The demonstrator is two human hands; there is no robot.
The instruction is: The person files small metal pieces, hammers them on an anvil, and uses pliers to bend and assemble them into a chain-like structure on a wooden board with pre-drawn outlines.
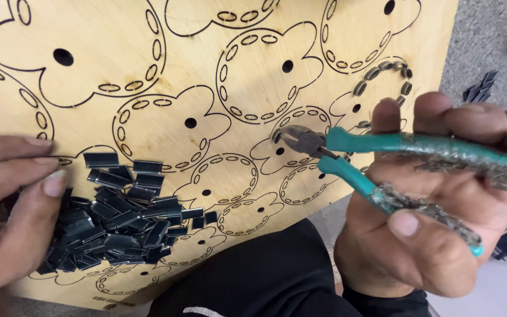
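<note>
My right hand (435, 217) grips a pair of pliers (382, 158) with teal handles; small metal bits cling to the handles. The plier jaws (289, 136) rest on a slot in a flower shape cut into the plywood board (165, 76). A few slots in one flower outline near the board's right edge hold dark metal clips (382, 70). My left hand (13, 205) lies at the left, fingers curled against a heap of dark metal clips (118, 217) piled on the board; whether it holds any clip is hidden.
The board rests on my lap over black trousers (265, 276). Grey floor (488, 41) shows at the upper right, with a few loose dark clips (479, 88) lying on it. Some dark object sits at the far right edge.
</note>
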